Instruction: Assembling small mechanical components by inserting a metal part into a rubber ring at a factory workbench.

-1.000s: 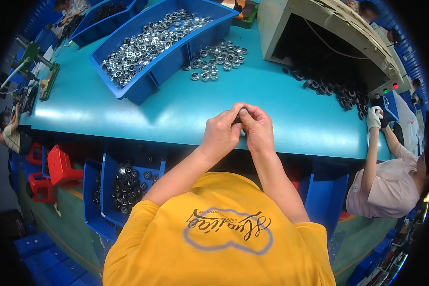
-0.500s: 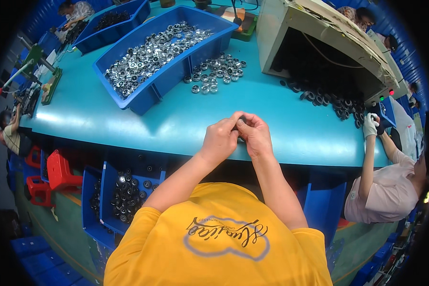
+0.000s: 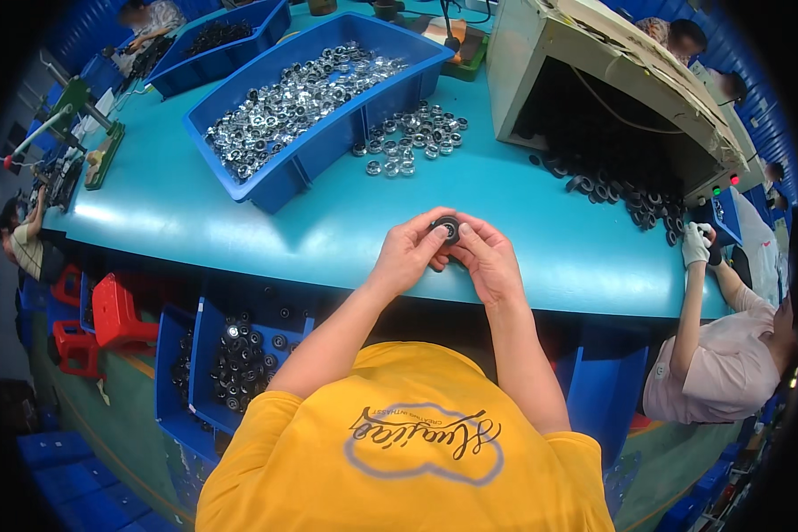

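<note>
Between my two hands is a small black wheel with a metallic centre, its round face turned up. My left hand pinches it from the left, thumb on the face. My right hand grips its right edge with thumb and fingers. Both are held just above the front part of the blue-green tabletop. Beyond them, a loose group of clear and silvery round parts lies beside a large blue bin filled with similar shiny parts.
A cream box-shaped machine stands at the right, black rings spilling from its opening. A gloved co-worker sits at the right edge. Below the table, a blue bin holds black wheels; red stools stand left.
The black wheel, mostly covered by my fingers before, now shows its face. My hands have opened out around it, the right one shifting slightly right. The whole view has shifted a little.
</note>
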A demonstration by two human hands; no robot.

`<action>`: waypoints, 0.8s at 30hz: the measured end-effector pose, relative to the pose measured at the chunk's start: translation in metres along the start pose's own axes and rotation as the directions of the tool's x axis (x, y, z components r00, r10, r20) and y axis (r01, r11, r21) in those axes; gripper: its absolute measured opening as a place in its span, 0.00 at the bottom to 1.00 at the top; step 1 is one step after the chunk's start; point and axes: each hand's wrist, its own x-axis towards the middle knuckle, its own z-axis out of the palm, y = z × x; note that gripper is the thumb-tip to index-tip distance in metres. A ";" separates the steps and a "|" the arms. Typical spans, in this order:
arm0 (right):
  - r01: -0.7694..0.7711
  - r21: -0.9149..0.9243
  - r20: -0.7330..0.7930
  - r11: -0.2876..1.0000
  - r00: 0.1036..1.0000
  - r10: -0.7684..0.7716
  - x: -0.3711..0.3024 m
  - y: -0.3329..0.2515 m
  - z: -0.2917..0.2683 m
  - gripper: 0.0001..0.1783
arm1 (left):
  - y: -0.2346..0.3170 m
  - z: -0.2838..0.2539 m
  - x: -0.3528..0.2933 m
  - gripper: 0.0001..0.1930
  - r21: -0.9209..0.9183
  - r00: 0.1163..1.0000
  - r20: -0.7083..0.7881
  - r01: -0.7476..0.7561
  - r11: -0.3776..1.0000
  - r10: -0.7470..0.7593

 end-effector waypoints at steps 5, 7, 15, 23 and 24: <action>0.138 -0.220 -0.053 0.966 0.987 -0.153 -0.003 0.015 0.007 0.16 | -0.002 -0.003 -0.001 0.18 0.119 0.997 -0.064 0.058 0.991 -0.050; 0.124 -0.197 -0.077 0.973 0.987 -0.142 -0.004 0.012 0.009 0.16 | 0.002 -0.001 0.000 0.19 0.124 0.993 -0.078 0.097 0.988 -0.087; 0.049 -0.003 -0.050 0.999 0.998 -0.049 -0.004 0.003 -0.002 0.14 | 0.004 0.009 -0.006 0.25 0.242 0.995 0.020 -0.101 0.965 0.099; 0.109 -0.130 -0.040 0.986 0.993 -0.115 -0.007 0.010 -0.002 0.15 | 0.005 0.009 -0.009 0.25 0.281 0.986 0.014 -0.163 0.946 0.166; 0.093 -0.121 -0.035 0.988 0.995 -0.098 -0.007 0.010 -0.004 0.15 | 0.008 0.011 -0.011 0.25 0.284 0.987 0.000 -0.155 0.946 0.162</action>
